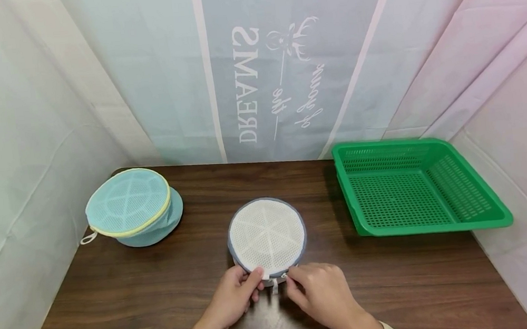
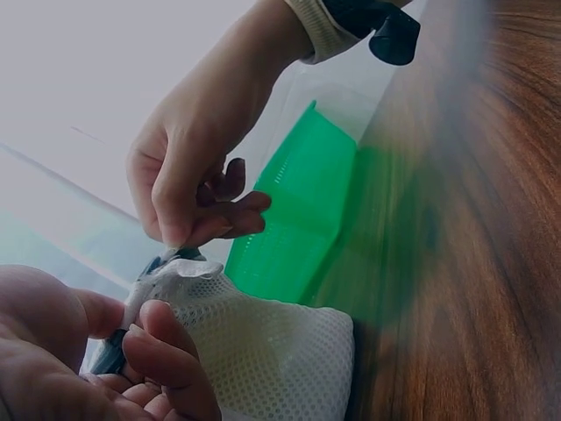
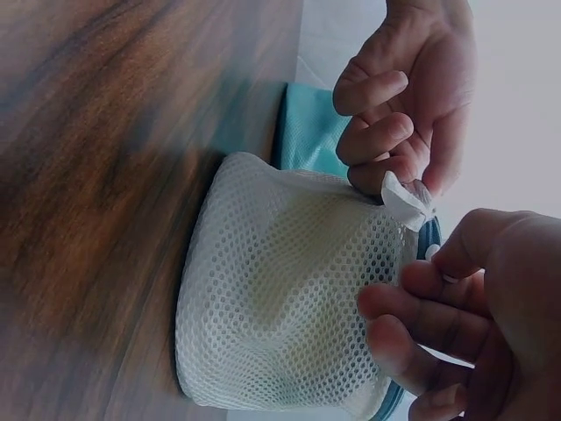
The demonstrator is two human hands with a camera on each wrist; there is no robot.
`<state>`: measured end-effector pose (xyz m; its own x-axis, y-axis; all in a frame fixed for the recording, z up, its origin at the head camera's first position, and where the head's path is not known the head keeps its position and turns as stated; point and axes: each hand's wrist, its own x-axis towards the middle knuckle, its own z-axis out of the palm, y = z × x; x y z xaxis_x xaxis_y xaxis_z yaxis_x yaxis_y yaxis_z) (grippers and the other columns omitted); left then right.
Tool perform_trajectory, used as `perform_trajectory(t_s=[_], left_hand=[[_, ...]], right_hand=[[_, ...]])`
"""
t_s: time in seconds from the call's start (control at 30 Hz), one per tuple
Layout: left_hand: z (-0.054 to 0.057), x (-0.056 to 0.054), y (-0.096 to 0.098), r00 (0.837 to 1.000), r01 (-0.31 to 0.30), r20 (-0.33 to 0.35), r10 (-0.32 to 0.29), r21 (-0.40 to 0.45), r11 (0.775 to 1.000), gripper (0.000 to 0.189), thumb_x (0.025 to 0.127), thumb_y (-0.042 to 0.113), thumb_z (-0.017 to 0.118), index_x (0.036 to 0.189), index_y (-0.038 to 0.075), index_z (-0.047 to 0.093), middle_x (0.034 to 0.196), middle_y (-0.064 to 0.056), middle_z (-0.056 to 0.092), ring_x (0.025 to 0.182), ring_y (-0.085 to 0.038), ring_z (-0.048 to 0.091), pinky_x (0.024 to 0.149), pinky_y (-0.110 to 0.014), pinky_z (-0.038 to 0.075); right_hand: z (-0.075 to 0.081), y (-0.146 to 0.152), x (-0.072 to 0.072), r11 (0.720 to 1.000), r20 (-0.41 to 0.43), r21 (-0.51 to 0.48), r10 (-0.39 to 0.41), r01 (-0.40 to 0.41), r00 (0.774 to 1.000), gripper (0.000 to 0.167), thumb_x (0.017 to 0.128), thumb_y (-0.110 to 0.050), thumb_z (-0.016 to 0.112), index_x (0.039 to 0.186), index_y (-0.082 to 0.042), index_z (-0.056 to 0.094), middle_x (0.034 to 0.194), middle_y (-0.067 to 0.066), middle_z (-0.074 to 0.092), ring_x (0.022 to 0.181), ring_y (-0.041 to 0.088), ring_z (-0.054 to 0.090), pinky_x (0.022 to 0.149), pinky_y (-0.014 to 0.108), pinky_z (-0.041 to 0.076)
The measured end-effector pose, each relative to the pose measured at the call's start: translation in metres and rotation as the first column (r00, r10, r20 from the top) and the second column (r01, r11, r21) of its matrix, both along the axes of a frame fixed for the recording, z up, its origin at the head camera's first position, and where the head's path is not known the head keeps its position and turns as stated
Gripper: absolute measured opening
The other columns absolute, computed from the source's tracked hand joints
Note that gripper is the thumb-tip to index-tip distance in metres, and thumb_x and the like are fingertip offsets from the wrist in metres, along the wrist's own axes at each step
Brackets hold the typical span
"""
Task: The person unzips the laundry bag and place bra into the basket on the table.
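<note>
A round white mesh laundry bag [image 1: 267, 235] with a blue-grey zipped rim stands on the table in front of me. My left hand [image 1: 232, 297] pinches the rim at its near side, thumb on top, beside a small white fabric tab [image 3: 405, 203]. Just right of that tab, my right hand [image 1: 325, 291] pinches the small white zipper pull [image 3: 432, 252] between thumb and index finger. In the right wrist view the bag's mesh side wall [image 3: 280, 289] bulges softly and its rim runs between both hands.
A light-blue mesh bag [image 1: 129, 201] with a yellow rim and a white loop stands tilted at the back left of the brown wooden table [image 1: 161, 285]. At the back right sits a green plastic basket [image 1: 427, 229]. A printed curtain [image 1: 164, 78] hangs behind.
</note>
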<state>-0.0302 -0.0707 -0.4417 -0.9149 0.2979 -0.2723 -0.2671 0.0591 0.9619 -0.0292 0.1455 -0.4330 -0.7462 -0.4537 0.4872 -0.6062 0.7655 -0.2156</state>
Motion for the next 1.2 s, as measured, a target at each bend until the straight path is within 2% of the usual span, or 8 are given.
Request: perform_trajectory(t_s=[0.23, 0.63, 0.93, 1.2], left_hand=[[-0.001, 0.001, -0.004, 1.0, -0.008, 0.008, 0.008, -0.018, 1.0, 0.028, 0.105, 0.022, 0.058, 0.095, -0.004, 0.062, 0.071, 0.0, 0.059, 0.051, -0.007, 0.046, 0.042, -0.017, 0.037], [-0.002, 0.001, -0.005, 1.0, 0.003, 0.02, -0.003, -0.02, 1.0, 0.029, 0.105, 0.024, 0.059, 0.094, -0.003, 0.061, 0.072, -0.005, 0.06, 0.053, -0.007, 0.046, 0.042, -0.016, 0.037], [0.0, 0.001, -0.006, 0.999, 0.001, 0.036, 0.0, -0.021, 1.0, 0.029, 0.105, 0.024, 0.059, 0.094, -0.002, 0.061, 0.07, -0.004, 0.059, 0.052, -0.008, 0.045, 0.042, -0.016, 0.036], [0.001, 0.001, -0.006, 0.999, -0.001, 0.034, 0.002, -0.027, 1.0, 0.029, 0.104, 0.024, 0.059, 0.095, -0.003, 0.062, 0.069, -0.003, 0.06, 0.053, -0.008, 0.045, 0.042, -0.017, 0.036]], right_hand=[[0.001, 0.011, -0.002, 0.998, -0.022, 0.009, -0.055, 0.056, 0.998, 0.036, 0.074, -0.014, 0.069, 0.061, -0.028, 0.039, 0.057, -0.019, 0.025, 0.051, -0.004, 0.022, 0.045, 0.013, 0.019], [0.005, 0.031, -0.006, 0.992, -0.032, 0.017, -0.126, 0.126, 0.992, 0.041, 0.079, -0.014, 0.067, 0.061, -0.027, 0.033, 0.059, -0.019, 0.021, 0.051, -0.003, 0.022, 0.045, 0.015, 0.017], [0.004, 0.037, -0.013, 0.987, -0.071, -0.002, -0.16, 0.16, 0.985, 0.034, 0.08, -0.014, 0.066, 0.061, -0.026, 0.04, 0.057, -0.019, 0.026, 0.05, -0.004, 0.027, 0.043, 0.016, 0.021], [0.002, 0.043, -0.021, 0.977, -0.024, 0.011, -0.21, 0.211, 0.977, 0.031, 0.083, -0.014, 0.068, 0.063, -0.026, 0.048, 0.056, -0.018, 0.03, 0.048, -0.003, 0.029, 0.042, 0.017, 0.024]])
